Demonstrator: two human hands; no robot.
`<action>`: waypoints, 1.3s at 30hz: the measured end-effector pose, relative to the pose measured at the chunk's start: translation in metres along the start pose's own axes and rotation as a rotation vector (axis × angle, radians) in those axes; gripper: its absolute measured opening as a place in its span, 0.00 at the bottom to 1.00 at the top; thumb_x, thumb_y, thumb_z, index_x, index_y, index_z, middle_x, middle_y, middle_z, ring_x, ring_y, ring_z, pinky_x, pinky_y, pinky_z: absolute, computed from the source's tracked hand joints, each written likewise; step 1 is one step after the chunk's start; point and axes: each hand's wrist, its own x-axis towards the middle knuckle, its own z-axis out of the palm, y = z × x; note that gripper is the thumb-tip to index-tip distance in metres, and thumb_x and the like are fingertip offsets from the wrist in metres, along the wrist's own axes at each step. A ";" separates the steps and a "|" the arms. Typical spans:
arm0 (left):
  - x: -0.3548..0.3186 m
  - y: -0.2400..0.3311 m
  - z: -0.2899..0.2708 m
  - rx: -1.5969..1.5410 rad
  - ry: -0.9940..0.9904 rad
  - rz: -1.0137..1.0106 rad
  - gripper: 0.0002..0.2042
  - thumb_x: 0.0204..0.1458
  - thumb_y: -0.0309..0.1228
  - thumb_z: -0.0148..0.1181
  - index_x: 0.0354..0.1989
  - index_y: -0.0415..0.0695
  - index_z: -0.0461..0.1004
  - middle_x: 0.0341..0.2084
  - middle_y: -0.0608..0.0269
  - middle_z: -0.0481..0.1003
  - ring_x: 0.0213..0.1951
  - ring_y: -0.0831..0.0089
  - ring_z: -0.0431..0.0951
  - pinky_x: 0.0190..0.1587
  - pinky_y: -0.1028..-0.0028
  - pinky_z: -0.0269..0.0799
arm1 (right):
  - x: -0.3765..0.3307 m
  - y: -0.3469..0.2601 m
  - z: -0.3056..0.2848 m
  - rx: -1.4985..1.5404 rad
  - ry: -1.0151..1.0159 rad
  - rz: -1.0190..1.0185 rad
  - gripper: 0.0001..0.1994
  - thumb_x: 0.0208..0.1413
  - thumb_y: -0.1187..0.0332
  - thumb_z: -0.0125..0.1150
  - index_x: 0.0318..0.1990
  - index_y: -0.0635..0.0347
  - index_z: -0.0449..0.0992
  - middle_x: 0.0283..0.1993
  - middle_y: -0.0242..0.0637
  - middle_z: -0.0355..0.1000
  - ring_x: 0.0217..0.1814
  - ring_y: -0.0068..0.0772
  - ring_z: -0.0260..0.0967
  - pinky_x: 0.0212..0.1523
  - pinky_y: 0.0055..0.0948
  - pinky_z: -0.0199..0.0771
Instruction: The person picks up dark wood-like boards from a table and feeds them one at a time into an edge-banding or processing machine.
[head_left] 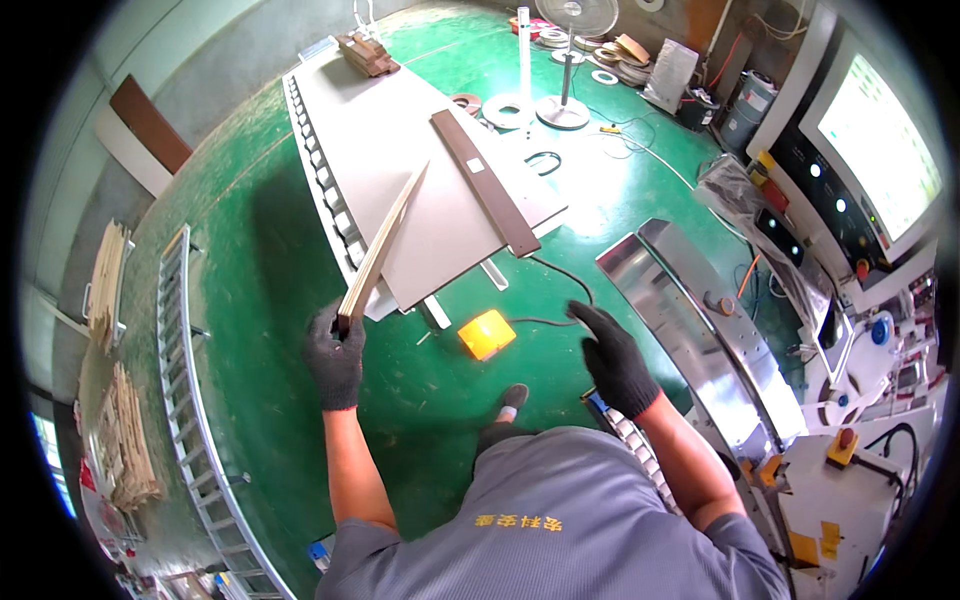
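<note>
My left hand (336, 360), in a dark knitted glove, is closed round the near end of a long, narrow wooden board (378, 250), possibly several thin ones together. Its far end reaches up over a large pale panel (350, 125); whether it touches the panel I cannot tell. A dark brown board (485, 185) with a small white label lies slantwise across that panel. My right hand (612, 360), gloved alike, holds nothing. Its fingers are apart, in the air to the left of a shiny metal machine cover (690, 320).
On the green floor sits a yellow foot-pedal-like box (487, 335) with a black cable. A roller rail (215, 420) runs along the left. Machinery with a lit screen (885, 140) stands right. Brown strips (366, 54) lie on the panel's far end, with a fan (565, 105) beyond.
</note>
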 end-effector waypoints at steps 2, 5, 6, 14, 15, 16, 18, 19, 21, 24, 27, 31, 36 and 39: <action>0.028 0.059 -0.012 0.003 0.028 0.304 0.11 0.45 0.23 0.72 0.37 0.39 0.78 0.30 0.58 0.78 0.33 0.65 0.78 0.40 0.66 0.75 | 0.041 -0.042 0.011 0.185 -0.031 -0.072 0.31 0.54 0.85 0.48 0.68 0.58 0.65 0.66 0.54 0.66 0.71 0.55 0.62 0.69 0.41 0.63; 0.040 0.121 -0.011 -0.117 0.065 0.604 0.13 0.41 0.23 0.75 0.34 0.40 0.78 0.31 0.57 0.79 0.33 0.60 0.77 0.40 0.64 0.75 | 0.087 -0.084 0.039 0.271 0.076 -0.325 0.36 0.48 0.87 0.49 0.70 0.57 0.62 0.69 0.52 0.63 0.70 0.56 0.62 0.68 0.42 0.65; 0.040 0.135 -0.009 -0.180 0.081 0.672 0.13 0.40 0.22 0.76 0.34 0.40 0.78 0.31 0.57 0.80 0.33 0.59 0.77 0.40 0.63 0.75 | 0.097 -0.092 0.048 0.309 0.123 -0.417 0.40 0.43 0.88 0.50 0.70 0.56 0.61 0.69 0.52 0.63 0.70 0.57 0.62 0.67 0.42 0.67; 0.032 0.175 0.004 -0.299 0.058 0.767 0.14 0.38 0.21 0.77 0.32 0.43 0.77 0.32 0.58 0.80 0.34 0.59 0.78 0.40 0.62 0.74 | 0.100 -0.108 0.048 0.366 0.165 -0.334 0.33 0.48 0.86 0.57 0.66 0.60 0.66 0.62 0.47 0.71 0.63 0.53 0.71 0.61 0.41 0.73; 0.033 0.175 0.006 -0.294 0.057 0.769 0.14 0.39 0.22 0.77 0.32 0.44 0.77 0.32 0.59 0.81 0.34 0.59 0.79 0.40 0.62 0.74 | 0.099 -0.107 0.047 0.368 0.173 -0.323 0.31 0.49 0.86 0.59 0.64 0.61 0.67 0.60 0.47 0.74 0.61 0.51 0.73 0.60 0.40 0.74; 0.033 0.176 0.009 -0.289 0.055 0.771 0.14 0.40 0.23 0.78 0.33 0.45 0.77 0.32 0.60 0.81 0.34 0.60 0.79 0.40 0.62 0.75 | 0.100 -0.104 0.047 0.371 0.179 -0.325 0.31 0.50 0.85 0.59 0.64 0.61 0.67 0.60 0.47 0.74 0.61 0.50 0.73 0.60 0.39 0.74; 0.035 0.178 0.012 -0.286 0.048 0.775 0.14 0.41 0.24 0.78 0.34 0.46 0.78 0.33 0.61 0.81 0.34 0.60 0.80 0.41 0.62 0.76 | 0.102 -0.099 0.046 0.377 0.193 -0.329 0.30 0.51 0.84 0.61 0.64 0.61 0.67 0.59 0.46 0.74 0.60 0.49 0.74 0.59 0.38 0.75; 0.035 0.178 0.014 -0.289 0.043 0.775 0.14 0.41 0.24 0.78 0.34 0.45 0.78 0.33 0.61 0.81 0.34 0.60 0.80 0.41 0.62 0.76 | 0.101 -0.099 0.046 0.372 0.207 -0.312 0.30 0.51 0.84 0.61 0.64 0.61 0.67 0.59 0.46 0.75 0.60 0.49 0.74 0.58 0.38 0.75; 0.038 0.180 0.016 -0.293 0.035 0.787 0.13 0.42 0.24 0.77 0.34 0.45 0.78 0.33 0.60 0.81 0.34 0.60 0.80 0.41 0.62 0.76 | 0.103 -0.101 0.047 0.369 0.237 -0.288 0.29 0.52 0.84 0.60 0.64 0.61 0.68 0.58 0.46 0.76 0.60 0.48 0.75 0.58 0.38 0.76; 0.038 0.183 0.020 -0.309 0.021 0.807 0.13 0.42 0.23 0.77 0.33 0.44 0.77 0.33 0.59 0.80 0.34 0.60 0.79 0.40 0.62 0.75 | 0.099 -0.108 0.041 0.366 0.221 -0.167 0.30 0.52 0.84 0.61 0.65 0.59 0.67 0.55 0.46 0.77 0.59 0.47 0.76 0.57 0.37 0.77; 0.035 0.187 0.023 -0.322 0.013 0.821 0.13 0.40 0.20 0.75 0.32 0.42 0.77 0.31 0.57 0.80 0.34 0.60 0.79 0.39 0.63 0.74 | 0.097 -0.112 0.034 0.366 0.210 -0.125 0.31 0.52 0.84 0.61 0.66 0.56 0.67 0.55 0.45 0.78 0.58 0.47 0.76 0.56 0.36 0.77; 0.034 0.191 0.023 -0.357 -0.037 0.820 0.13 0.39 0.19 0.76 0.32 0.43 0.77 0.31 0.58 0.79 0.33 0.60 0.78 0.39 0.63 0.74 | 0.093 -0.116 0.026 0.332 0.175 -0.050 0.34 0.50 0.81 0.65 0.68 0.54 0.66 0.54 0.45 0.78 0.56 0.47 0.78 0.53 0.36 0.78; 0.045 0.192 0.032 -0.496 -0.200 0.920 0.11 0.43 0.25 0.74 0.33 0.42 0.78 0.31 0.59 0.79 0.32 0.60 0.78 0.39 0.62 0.74 | 0.084 -0.127 -0.010 0.262 0.137 0.003 0.41 0.45 0.78 0.72 0.70 0.52 0.63 0.50 0.45 0.79 0.49 0.47 0.80 0.48 0.37 0.79; 0.066 0.164 0.067 -0.870 -0.236 0.772 0.13 0.53 0.35 0.67 0.41 0.39 0.75 0.40 0.56 0.78 0.41 0.61 0.77 0.46 0.61 0.72 | 0.055 -0.100 -0.020 0.087 0.235 -0.027 0.44 0.46 0.77 0.74 0.73 0.53 0.59 0.46 0.44 0.80 0.43 0.44 0.81 0.47 0.34 0.79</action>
